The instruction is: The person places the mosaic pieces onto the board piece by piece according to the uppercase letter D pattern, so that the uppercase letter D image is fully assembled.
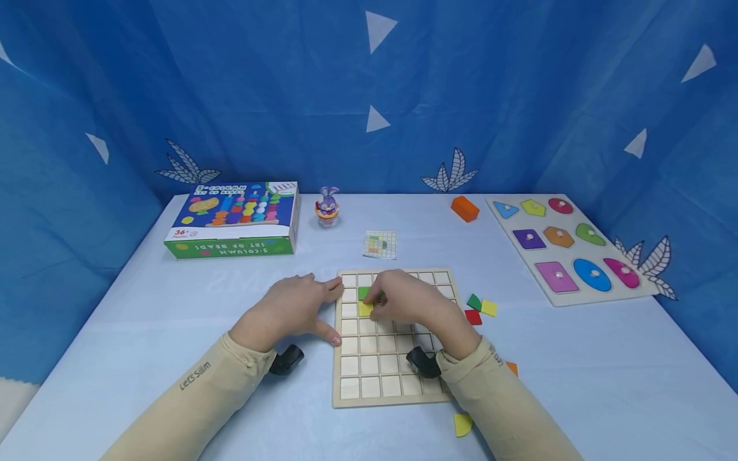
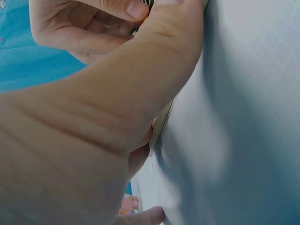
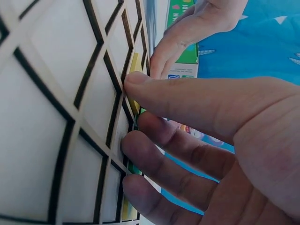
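A wooden grid board (image 1: 392, 403) lies flat on the table. My left hand (image 1: 288, 307) is spread at its left edge, with thumb and fingertips touching the rim. Over the upper left cells, my right hand (image 1: 409, 298) reaches down with bent fingers. A green square (image 1: 362, 292) and a yellow square (image 1: 365, 309) sit in neighbouring cells beside its fingertips. From the right wrist, the thumb touches the yellow piece (image 3: 136, 61), and the other fingertips rest along the board; no piece shows pinched between them. The right hand partly hides the cells beneath it.
Loose green, red and yellow pieces (image 1: 489, 308) lie right of the board, with a yellow quarter-round (image 1: 462, 424) near the right sleeve. Behind are a small pattern card (image 1: 380, 244), a bead-set box (image 1: 230, 221), a rabbit figure (image 1: 327, 208), an orange block (image 1: 464, 209) and a shape puzzle (image 1: 548, 240).
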{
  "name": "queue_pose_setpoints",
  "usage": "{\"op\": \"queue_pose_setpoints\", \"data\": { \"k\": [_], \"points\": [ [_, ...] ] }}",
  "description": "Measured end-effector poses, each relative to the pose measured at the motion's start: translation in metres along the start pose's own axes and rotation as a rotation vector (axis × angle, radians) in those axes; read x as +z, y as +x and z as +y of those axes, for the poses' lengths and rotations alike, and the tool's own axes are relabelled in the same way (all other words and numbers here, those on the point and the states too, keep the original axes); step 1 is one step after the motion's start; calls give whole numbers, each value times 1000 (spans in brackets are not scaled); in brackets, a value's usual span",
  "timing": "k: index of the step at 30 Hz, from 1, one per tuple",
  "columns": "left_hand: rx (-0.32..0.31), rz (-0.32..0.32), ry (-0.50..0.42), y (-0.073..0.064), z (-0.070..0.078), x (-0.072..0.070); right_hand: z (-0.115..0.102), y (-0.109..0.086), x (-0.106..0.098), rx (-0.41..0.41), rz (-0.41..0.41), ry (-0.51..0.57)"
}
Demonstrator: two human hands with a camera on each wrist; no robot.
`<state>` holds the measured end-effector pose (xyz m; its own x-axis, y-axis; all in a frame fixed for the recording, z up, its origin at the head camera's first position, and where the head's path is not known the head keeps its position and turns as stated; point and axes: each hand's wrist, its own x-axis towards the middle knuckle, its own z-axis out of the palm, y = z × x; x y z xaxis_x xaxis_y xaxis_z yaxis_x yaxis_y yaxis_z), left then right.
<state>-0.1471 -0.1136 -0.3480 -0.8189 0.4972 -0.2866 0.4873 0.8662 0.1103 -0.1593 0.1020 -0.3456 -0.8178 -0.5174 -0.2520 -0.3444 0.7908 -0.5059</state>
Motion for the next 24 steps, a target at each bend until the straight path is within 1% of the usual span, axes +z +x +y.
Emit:
{"op": "queue_pose_setpoints", "data": {
  "k": [7, 13, 17, 21, 24],
  "points": [
    [-7, 1, -10, 0, 1, 1, 2, -1, -2, -9, -9, 27],
    [-8, -5, -6, 0, 0, 2, 7, -7, -10, -33, -20, 44],
    [-7, -4, -7, 0, 0, 3, 15, -14, -23, -4, -32, 74],
    [1, 4, -4, 0, 0, 3, 27, -24, -38, 52, -39, 86],
    [7, 7, -6, 0, 0, 3, 36, -33, -50, 101, -24, 100]
  ]
}}
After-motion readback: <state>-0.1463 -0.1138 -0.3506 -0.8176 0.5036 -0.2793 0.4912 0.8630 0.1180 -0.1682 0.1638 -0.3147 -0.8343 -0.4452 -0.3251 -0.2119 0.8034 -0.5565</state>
